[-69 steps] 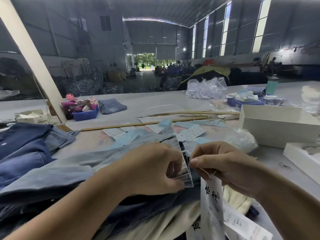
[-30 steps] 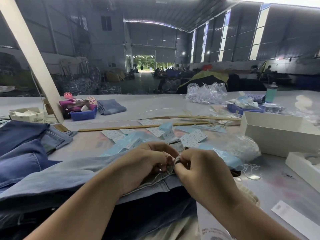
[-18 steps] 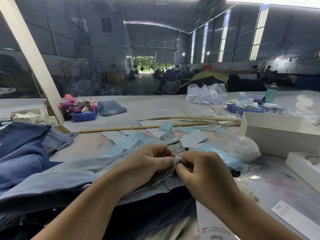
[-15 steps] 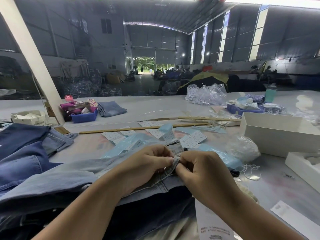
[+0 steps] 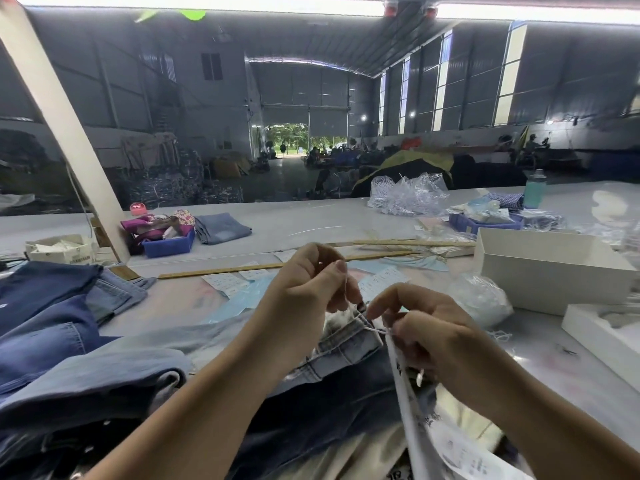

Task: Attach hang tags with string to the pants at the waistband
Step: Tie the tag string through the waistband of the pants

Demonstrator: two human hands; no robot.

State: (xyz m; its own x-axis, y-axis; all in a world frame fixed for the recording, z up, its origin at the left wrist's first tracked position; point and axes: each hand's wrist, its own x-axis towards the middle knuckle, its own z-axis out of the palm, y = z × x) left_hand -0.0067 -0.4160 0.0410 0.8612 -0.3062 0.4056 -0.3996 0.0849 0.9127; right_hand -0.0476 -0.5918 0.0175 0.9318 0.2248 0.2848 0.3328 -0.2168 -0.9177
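**String at the waistband, both hands pinching**

I see my left hand (image 5: 311, 285) raised above the light denim pants (image 5: 349, 341), its thumb and fingers pinching the white string (image 5: 367, 325). My right hand (image 5: 429, 334) pinches the string's other end just beside the waistband (image 5: 341, 342). The hang tags (image 5: 412, 420) dangle below my right hand, over darker folded jeans (image 5: 311, 417). The pants lie on the worktop (image 5: 540, 362), with a white box (image 5: 543, 268) at the right.
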